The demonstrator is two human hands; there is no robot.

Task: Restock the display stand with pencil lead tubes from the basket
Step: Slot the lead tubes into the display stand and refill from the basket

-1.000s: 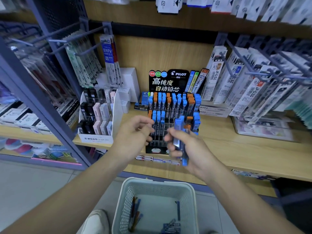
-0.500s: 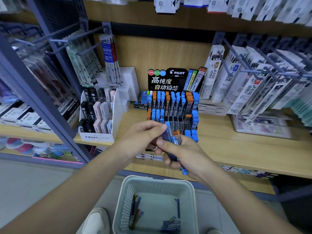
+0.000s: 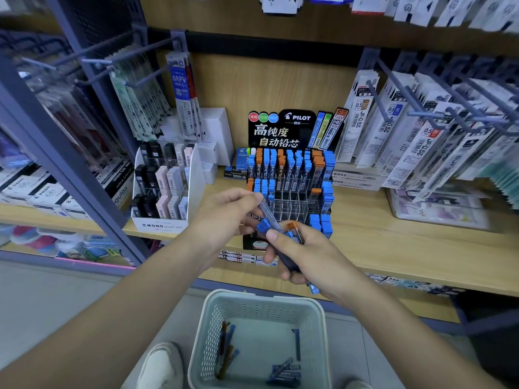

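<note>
Left hand (image 3: 227,217), apart from the right hand (image 3: 309,259) a second ago, now pinches one clear blue-capped lead tube (image 3: 267,214), drawing it from the right hand's gripped bundle of tubes (image 3: 293,234); likely next into the black tiered display stand (image 3: 289,203) above the pale plastic basket (image 3: 209,338).

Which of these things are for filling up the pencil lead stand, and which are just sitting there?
For the job: display stand, basket, loose tubes in it, bunch of tubes in the right hand, one tube pinched by the left hand.
Just lying about: white MONO box, hanging refill packs, shoe.
</note>
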